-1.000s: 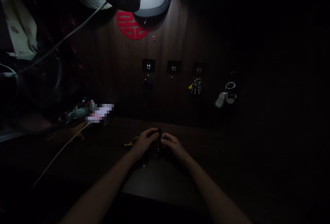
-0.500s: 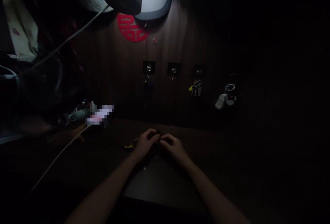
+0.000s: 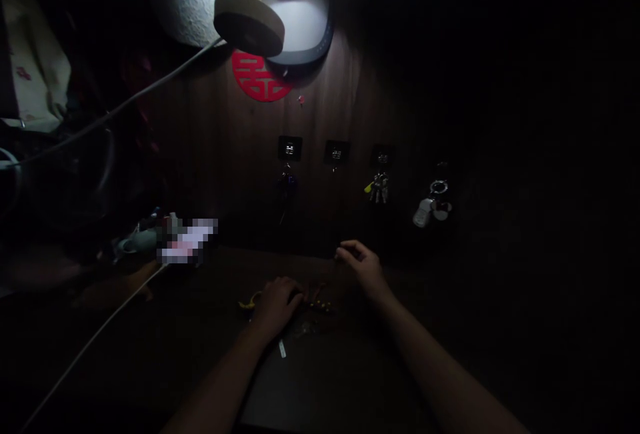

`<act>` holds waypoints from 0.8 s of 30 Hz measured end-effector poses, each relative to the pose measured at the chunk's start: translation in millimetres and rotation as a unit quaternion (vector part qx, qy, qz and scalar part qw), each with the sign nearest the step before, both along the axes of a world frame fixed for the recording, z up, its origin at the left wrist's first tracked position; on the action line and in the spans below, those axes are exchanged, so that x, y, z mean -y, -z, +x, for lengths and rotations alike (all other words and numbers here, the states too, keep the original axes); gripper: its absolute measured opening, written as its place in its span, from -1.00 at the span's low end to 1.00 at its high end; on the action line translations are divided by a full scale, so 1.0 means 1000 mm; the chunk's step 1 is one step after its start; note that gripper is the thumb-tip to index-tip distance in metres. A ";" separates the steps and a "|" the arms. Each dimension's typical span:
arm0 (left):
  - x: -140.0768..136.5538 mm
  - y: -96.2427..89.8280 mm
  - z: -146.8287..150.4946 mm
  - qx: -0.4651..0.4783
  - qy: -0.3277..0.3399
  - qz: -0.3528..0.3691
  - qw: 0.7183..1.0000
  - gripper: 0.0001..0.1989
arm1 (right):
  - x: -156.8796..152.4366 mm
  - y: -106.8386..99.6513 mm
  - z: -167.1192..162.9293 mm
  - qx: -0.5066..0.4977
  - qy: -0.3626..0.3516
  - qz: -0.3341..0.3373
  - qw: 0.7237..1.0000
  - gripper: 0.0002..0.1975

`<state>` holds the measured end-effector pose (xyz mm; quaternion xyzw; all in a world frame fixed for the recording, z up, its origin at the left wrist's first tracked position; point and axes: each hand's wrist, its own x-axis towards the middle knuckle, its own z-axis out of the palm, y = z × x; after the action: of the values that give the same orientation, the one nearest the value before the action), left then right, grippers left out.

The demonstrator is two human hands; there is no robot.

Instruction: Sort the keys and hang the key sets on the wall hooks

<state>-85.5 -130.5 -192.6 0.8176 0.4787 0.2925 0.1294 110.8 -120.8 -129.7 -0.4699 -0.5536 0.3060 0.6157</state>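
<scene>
In the dim head view my left hand (image 3: 277, 304) lies low on the table, its thumb and fingers closed at the near end of a dark, yellow-dotted item (image 3: 320, 305) whose kind I cannot make out. A yellow curved piece (image 3: 247, 305) shows on the other side of that hand. Raised to the right is my right hand (image 3: 364, 266), with thumb and forefinger pinched together. Whatever sits in that pinch, if anything, is too dark to see. Between the forearms lie a small clear or shiny object (image 3: 307, 329) and a small white tag (image 3: 282, 349).
Keys (image 3: 379, 187) and a ring with fobs (image 3: 430, 206) hang from hooks on the dark wooden back panel. A phone-like lit object (image 3: 190, 241) with a white cable (image 3: 105, 324) stands at left. Above is a round lamp base (image 3: 249, 23).
My hands, close together before, are now apart: the right has lifted away to the right, the left has lowered. The yellow-dotted item has come into sight. The view has tilted slightly upward.
</scene>
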 end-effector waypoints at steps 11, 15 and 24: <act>0.000 -0.003 0.000 -0.030 -0.005 -0.019 0.999 -0.80 | -0.070 -0.096 -0.014 -0.080 0.040 0.127 0.988 -0.67; 0.000 -0.002 0.000 -0.033 -0.006 -0.017 0.999 -0.81 | -0.082 -0.106 -0.019 -0.105 0.048 0.132 0.985 -0.73; -0.002 0.000 0.001 -0.037 -0.012 -0.012 0.999 -0.82 | -0.093 -0.102 -0.021 -0.109 0.070 0.056 0.990 -0.83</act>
<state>-84.7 -128.6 -192.8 0.8209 0.4961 0.2575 0.1175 89.4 -27.5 -27.3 -0.4361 -0.4655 0.2802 0.7174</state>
